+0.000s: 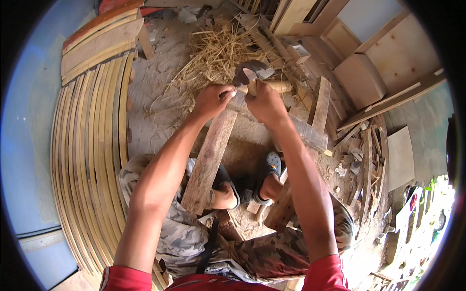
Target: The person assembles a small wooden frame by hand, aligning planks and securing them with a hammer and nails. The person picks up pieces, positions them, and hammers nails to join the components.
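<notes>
My right hand [268, 104] is wrapped round the short wooden handle of a hatchet-like tool [261, 69] with a broad dark metal head. The head is up, with one pale shiny face toward me. Close on its left, my left hand [212, 100] is closed in a pinch on a small whitish piece [234, 92], too small to name. Both hands are over the far end of a grey wooden beam [308, 131] that slants to the lower right. A rough plank [209, 162] runs from below my left hand toward my left knee.
Stacked slats [92, 145] line the left side. Beyond the hands lies a heap of straw-like strips [218, 51]. An upright wood block [319, 103] stands right of the beam. Boards [359, 80] lean at the right, with wood scraps [357, 167] below. My clogs [273, 164] are between the timbers.
</notes>
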`<action>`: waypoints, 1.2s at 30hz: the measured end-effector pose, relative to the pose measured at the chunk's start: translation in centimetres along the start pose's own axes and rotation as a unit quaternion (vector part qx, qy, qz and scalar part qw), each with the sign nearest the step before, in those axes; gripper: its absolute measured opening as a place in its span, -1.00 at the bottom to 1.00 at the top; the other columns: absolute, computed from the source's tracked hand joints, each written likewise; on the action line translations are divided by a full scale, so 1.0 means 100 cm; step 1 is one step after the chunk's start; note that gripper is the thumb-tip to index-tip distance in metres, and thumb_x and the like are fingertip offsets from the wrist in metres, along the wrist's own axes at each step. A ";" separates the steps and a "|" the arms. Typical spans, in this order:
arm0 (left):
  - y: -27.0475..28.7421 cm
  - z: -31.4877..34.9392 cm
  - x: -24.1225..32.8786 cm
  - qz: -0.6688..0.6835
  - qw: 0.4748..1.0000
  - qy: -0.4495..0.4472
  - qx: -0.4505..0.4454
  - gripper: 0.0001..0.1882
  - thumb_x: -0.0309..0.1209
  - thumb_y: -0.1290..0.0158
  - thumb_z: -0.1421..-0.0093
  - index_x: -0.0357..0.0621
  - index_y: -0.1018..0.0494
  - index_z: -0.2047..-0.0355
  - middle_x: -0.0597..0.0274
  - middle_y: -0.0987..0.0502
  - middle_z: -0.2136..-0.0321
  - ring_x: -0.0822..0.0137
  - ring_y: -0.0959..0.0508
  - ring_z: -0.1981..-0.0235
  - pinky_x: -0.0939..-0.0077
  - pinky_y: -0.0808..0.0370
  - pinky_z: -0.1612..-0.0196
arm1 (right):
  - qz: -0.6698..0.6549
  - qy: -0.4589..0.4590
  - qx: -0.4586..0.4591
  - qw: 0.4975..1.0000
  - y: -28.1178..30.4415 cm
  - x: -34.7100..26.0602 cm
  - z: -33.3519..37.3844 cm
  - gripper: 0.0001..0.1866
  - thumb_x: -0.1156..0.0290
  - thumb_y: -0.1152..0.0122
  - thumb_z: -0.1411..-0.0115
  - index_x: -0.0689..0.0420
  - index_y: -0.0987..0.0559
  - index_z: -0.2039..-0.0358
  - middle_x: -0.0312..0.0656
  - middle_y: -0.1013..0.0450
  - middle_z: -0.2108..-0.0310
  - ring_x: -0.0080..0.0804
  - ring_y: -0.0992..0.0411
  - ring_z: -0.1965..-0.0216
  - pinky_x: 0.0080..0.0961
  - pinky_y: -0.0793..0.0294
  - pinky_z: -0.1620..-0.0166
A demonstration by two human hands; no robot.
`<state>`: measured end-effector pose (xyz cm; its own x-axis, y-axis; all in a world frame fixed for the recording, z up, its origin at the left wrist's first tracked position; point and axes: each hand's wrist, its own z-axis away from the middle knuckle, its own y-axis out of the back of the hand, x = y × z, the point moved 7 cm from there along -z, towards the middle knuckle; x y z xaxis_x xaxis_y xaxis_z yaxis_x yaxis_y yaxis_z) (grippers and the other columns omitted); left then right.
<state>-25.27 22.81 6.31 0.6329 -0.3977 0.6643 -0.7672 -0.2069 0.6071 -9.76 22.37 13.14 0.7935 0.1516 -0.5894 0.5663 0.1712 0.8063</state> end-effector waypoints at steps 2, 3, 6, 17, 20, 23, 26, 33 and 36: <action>0.005 0.003 -0.003 0.011 1.000 0.009 0.012 -0.80 -0.31 -0.15 -0.25 -0.15 -0.62 0.24 0.09 -0.64 0.36 0.17 -0.61 0.37 0.30 -0.51 0.23 | 0.006 0.004 0.064 0.998 0.005 0.003 0.002 -0.55 0.18 -0.23 -0.19 0.31 -0.48 0.10 0.26 -0.55 0.29 0.16 -0.55 0.17 -0.07 -0.50 0.10; 0.005 0.005 -0.001 0.018 1.000 0.013 0.015 -0.80 -0.32 -0.16 -0.24 -0.16 -0.62 0.23 0.09 -0.64 0.37 0.18 -0.61 0.38 0.32 -0.51 0.24 | 0.009 0.002 0.095 0.995 0.007 0.008 0.002 -0.51 0.12 -0.24 -0.20 0.30 -0.49 0.08 0.25 -0.55 0.30 0.12 -0.56 0.19 -0.09 -0.50 0.13; 0.002 0.009 -0.002 0.083 0.993 0.085 -0.004 -0.77 -0.29 -0.20 -0.23 -0.14 -0.62 0.18 0.09 -0.64 0.25 0.20 -0.61 0.22 0.36 -0.52 0.15 | 0.001 -0.022 0.083 0.996 0.002 0.028 -0.009 -0.41 -0.01 -0.28 -0.18 0.31 -0.48 0.07 0.26 -0.55 0.26 0.18 -0.54 0.15 -0.07 -0.49 0.09; -0.006 0.016 -0.002 0.050 0.994 0.059 0.081 -0.78 -0.33 -0.18 -0.24 -0.21 -0.57 0.20 0.08 -0.63 0.30 0.22 -0.62 0.27 0.39 -0.50 0.17 | 0.014 -0.060 0.055 0.997 -0.036 0.059 -0.018 -0.54 0.15 -0.36 -0.12 0.19 -0.49 0.09 0.13 -0.57 0.26 0.12 -0.53 0.11 -0.09 -0.50 0.03; -0.016 0.017 -0.008 0.068 0.991 0.056 0.105 -0.79 -0.34 -0.17 -0.25 -0.22 -0.56 0.21 0.08 -0.62 0.35 0.23 -0.62 0.30 0.39 -0.49 0.18 | 0.008 -0.073 0.059 0.996 -0.034 0.063 -0.018 -0.54 0.16 -0.36 -0.12 0.18 -0.49 0.08 0.12 -0.57 0.25 0.11 -0.53 0.10 -0.09 -0.51 0.04; -0.019 0.015 -0.006 0.056 0.990 0.053 0.116 -0.80 -0.34 -0.15 -0.26 -0.22 -0.55 0.22 0.07 -0.62 0.36 0.24 -0.62 0.33 0.39 -0.49 0.20 | 0.003 -0.084 0.053 0.995 -0.036 0.069 -0.018 -0.54 0.17 -0.35 -0.12 0.15 -0.49 0.06 0.11 -0.58 0.23 0.09 -0.53 0.09 -0.09 -0.51 0.03; -0.020 0.011 -0.008 0.045 0.991 0.042 0.120 -0.82 -0.37 -0.16 -0.24 -0.23 -0.56 0.24 0.03 -0.63 0.34 0.13 -0.62 0.30 0.34 -0.51 0.21 | 0.002 -0.082 0.053 0.995 -0.037 0.071 -0.020 -0.53 0.14 -0.36 -0.12 0.14 -0.49 0.06 0.10 -0.58 0.23 0.09 -0.53 0.10 -0.10 -0.51 0.04; -0.017 0.014 -0.008 0.080 0.990 0.051 0.104 -0.79 -0.36 -0.16 -0.26 -0.25 -0.57 0.20 0.05 -0.63 0.34 0.26 -0.62 0.28 0.39 -0.50 0.21 | 0.045 -0.033 0.004 0.998 -0.027 0.067 -0.027 -0.52 0.13 -0.35 -0.13 0.13 -0.49 0.03 0.13 -0.58 0.26 0.12 -0.54 0.12 -0.05 -0.52 0.06; -0.016 0.016 -0.013 0.087 0.989 0.037 0.113 -0.80 -0.39 -0.17 -0.26 -0.26 -0.58 0.19 0.06 -0.63 0.28 0.30 -0.62 0.28 0.45 -0.52 0.25 | 0.034 -0.027 0.018 0.999 -0.013 0.054 -0.030 -0.51 0.04 -0.32 -0.15 0.16 -0.51 0.09 0.14 -0.58 0.27 0.13 -0.55 0.14 -0.04 -0.51 0.08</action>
<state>-25.07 22.26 3.76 0.4882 -0.3795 0.7859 -0.8639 -0.3382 0.3733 -6.86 25.85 8.77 0.8405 0.1081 -0.5310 0.5181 0.1268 0.8459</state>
